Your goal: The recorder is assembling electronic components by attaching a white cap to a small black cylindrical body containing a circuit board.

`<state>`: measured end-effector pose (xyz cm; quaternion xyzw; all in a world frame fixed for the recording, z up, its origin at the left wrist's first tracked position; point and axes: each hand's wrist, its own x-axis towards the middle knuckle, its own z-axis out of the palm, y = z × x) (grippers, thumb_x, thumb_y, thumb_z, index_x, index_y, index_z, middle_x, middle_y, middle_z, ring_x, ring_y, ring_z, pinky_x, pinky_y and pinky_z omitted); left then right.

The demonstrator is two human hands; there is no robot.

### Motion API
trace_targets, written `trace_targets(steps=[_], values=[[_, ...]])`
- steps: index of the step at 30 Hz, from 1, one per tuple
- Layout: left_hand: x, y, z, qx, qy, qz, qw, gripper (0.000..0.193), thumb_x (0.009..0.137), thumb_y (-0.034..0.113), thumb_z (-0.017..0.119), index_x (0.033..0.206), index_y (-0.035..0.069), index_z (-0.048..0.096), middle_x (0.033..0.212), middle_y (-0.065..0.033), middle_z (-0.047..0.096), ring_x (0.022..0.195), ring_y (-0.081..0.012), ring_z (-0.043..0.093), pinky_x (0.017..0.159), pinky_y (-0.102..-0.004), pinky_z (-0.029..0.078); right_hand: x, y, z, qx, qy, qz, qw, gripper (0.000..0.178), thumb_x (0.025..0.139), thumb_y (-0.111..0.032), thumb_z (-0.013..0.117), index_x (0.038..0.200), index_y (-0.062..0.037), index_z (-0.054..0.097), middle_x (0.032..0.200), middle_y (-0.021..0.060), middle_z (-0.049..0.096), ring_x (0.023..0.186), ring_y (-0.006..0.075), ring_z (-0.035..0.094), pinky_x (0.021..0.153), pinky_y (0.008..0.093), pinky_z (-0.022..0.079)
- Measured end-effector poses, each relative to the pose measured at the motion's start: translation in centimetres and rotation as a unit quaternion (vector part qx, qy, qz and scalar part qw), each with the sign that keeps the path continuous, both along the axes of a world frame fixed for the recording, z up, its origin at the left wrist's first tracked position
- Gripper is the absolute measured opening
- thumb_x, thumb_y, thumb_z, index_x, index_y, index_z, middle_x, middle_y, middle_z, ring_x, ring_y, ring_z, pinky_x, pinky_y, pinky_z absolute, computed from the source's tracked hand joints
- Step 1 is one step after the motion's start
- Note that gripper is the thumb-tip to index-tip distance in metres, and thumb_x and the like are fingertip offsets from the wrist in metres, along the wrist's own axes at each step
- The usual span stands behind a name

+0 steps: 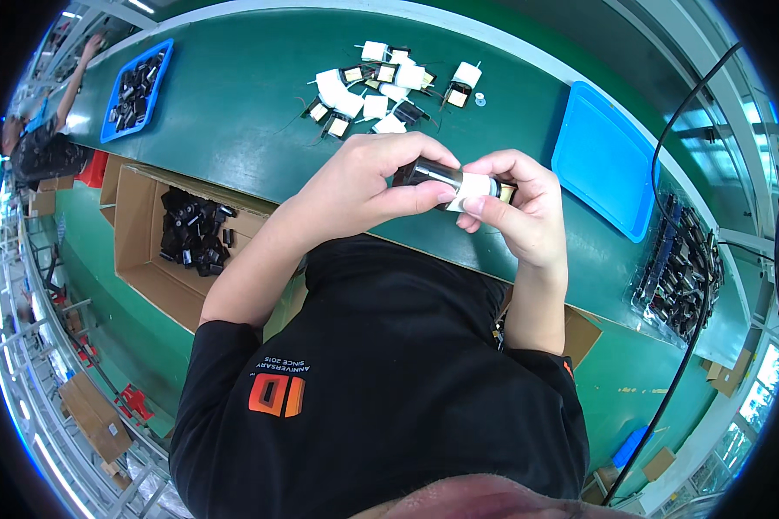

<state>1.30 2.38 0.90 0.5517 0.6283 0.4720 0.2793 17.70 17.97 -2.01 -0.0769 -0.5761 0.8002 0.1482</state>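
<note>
Both bare hands close around a small black-and-white part (431, 172) at a green workbench (242, 95), as I watch from a distance through the head camera. The left hand (374, 177) pinches the dark, glossy cylindrical end between thumb and fingers; the right hand (528, 203) grips the pale end, its thumb pressed on the near side. The part lies roughly level between them, in front of the wearer's torso and over the near portion of the bench. From my post I cannot tell whether its dark and pale sections are one joined piece, since fingers cover much of both.

Beyond the hands, I see a loose cluster of white and black parts (376, 107), some with thin wires and cream-coloured faces. Just right of the cluster, a similar part (465, 74) lies near a small round white piece (480, 99). A blue tray (610, 160) sits to the right of the right hand, and beside it are many dark parts (679, 277) on clear plastic. At the far left of the bench, a second blue tray (107, 132) holds more dark pieces. Below the bench edge, left of the wearer in a black shirt (398, 346), an open cardboard box (138, 246) contains a heap of black cylinders (195, 238). Another person (48, 157) is at the bench's far left end.
</note>
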Motion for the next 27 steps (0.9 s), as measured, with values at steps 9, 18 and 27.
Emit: trace_targets(steps=[9,18,27], values=[[0.1,0.1,0.9,-0.078,-0.032,-0.025,0.996,0.023,0.087,0.012,0.07,0.107,0.001,0.065,0.087,-0.0061,0.067,0.08,-0.0119,0.064,0.072,-0.0254,0.05,0.0,-0.7,-1.9,0.023,-0.013,-0.01,1.0,0.03,0.078,0.0,0.076,0.104,0.0024,0.062,0.092,0.0093,0.068,0.075,0.0123,0.066,0.067,0.024,0.055],[0.6,-0.2,-0.7,-0.074,-0.097,-0.026,0.992,0.022,0.09,0.012,0.067,0.108,0.0,0.063,0.089,-0.0042,0.065,0.08,-0.0104,0.062,0.071,-0.0249,0.049,0.5,-1.2,-1.4,-0.069,-0.042,-0.018,0.997,0.03,0.078,0.005,0.075,0.103,0.0031,0.059,0.093,0.0129,0.069,0.079,0.0144,0.068,0.068,0.0242,0.057],[1.5,0.4,0.3,-0.074,-0.065,0.028,0.995,0.03,0.085,0.015,0.072,0.109,0.002,0.059,0.092,-0.0063,0.067,0.084,-0.0135,0.065,0.075,-0.0267,0.051,0.1,-1.1,-3.2,-0.103,0.016,-0.009,0.994,0.027,0.085,-0.005,0.067,0.106,-0.0032,0.05,0.102,0.0097,0.058,0.074,0.0106,0.06,0.061,0.0234,0.051]])
